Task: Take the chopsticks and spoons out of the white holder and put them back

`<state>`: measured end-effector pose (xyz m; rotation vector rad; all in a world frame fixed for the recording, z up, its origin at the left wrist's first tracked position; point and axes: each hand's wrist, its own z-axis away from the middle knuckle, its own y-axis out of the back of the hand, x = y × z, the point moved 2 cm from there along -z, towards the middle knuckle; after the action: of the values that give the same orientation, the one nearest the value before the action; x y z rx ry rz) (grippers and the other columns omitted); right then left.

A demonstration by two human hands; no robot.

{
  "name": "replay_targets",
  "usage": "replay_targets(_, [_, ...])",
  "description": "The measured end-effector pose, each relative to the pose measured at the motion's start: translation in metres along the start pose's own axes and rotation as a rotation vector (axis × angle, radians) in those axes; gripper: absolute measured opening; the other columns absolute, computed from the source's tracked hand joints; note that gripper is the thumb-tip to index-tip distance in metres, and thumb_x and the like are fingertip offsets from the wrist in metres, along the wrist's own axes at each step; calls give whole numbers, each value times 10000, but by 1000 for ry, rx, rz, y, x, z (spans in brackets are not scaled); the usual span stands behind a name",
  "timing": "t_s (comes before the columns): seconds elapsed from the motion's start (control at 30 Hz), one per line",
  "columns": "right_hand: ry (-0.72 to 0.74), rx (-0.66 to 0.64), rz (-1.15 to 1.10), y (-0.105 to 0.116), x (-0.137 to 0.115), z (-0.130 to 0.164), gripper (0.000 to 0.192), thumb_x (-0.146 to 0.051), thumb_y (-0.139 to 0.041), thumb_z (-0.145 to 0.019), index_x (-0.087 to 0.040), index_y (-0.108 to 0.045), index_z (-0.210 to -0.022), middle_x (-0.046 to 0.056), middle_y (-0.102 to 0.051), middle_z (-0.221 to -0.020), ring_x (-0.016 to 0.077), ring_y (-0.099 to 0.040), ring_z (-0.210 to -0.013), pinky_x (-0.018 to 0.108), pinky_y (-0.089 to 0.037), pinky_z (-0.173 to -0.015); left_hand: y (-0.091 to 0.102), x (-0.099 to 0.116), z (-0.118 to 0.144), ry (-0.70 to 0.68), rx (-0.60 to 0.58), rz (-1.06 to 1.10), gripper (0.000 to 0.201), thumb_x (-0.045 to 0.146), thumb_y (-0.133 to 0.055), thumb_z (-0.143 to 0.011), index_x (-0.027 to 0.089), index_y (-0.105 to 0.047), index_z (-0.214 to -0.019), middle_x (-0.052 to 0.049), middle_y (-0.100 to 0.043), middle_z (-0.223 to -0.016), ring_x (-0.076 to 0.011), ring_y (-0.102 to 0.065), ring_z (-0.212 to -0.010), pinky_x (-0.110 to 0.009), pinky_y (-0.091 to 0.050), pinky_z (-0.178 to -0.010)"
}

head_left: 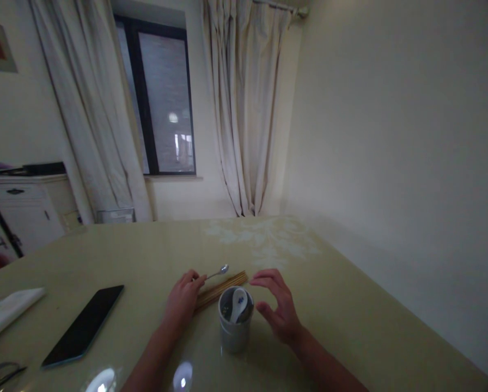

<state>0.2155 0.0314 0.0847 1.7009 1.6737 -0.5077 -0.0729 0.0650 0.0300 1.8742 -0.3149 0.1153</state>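
Fingers of left hand (pixel 183 298) are pinching metal spoon (pixel 218 271) above chopsticks (pixel 221 288); right hand (pixel 277 307), fingers spread, is hovering beside cup (pixel 235 332) already holding ceramic spoon (pixel 239 305); chopsticks remaining outside.

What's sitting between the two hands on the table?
In the head view, a grey cup holding a white spoon stands between the left hand and right hand.

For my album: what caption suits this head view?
Left hand holds a metal spoon above chopsticks; right hand hovers open beside a cup.
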Motion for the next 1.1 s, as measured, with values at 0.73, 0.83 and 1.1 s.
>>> replay_targets(0.73, [-412, 582, -921, 26, 43, -25, 366, -484, -988, -665, -240, -743, -784, -26, -725, -799, 129, -682, -752, 208, -595, -670, 3, 7, 1, -24, -85, -17, 396, 89, -500, -985, 252, -766, -1228, -90, -751, -1205, -245, -683, -1143, -360, -490, -988])
replay_targets(0.83, [-427, 456, -691, 8, 57, -18, 364, -524, -931, -734, -229, -721, -766, -14, -712, -786, 141, -633, -715, 238, -547, -670, 2, 15, 2, -130, 96, -63, 468, 71, -484, -992, 251, -691, -1371, -104, -738, -1314, -256, -673, -1195, -380, -491, -1001])
replay_targets(1.1, [-419, 85, -411, -36, 64, -4, 399, -601, -708, -929, -220, -751, -1045, 71, -786, -1040, 229, -699, -898, 358, -550, -829, -10, 56, 9, -451, 257, -63, 480, 120, -551, -1015, 313, -619, -1450, -66, -710, -1419, -243, -626, -1309, -426, -383, -1168])
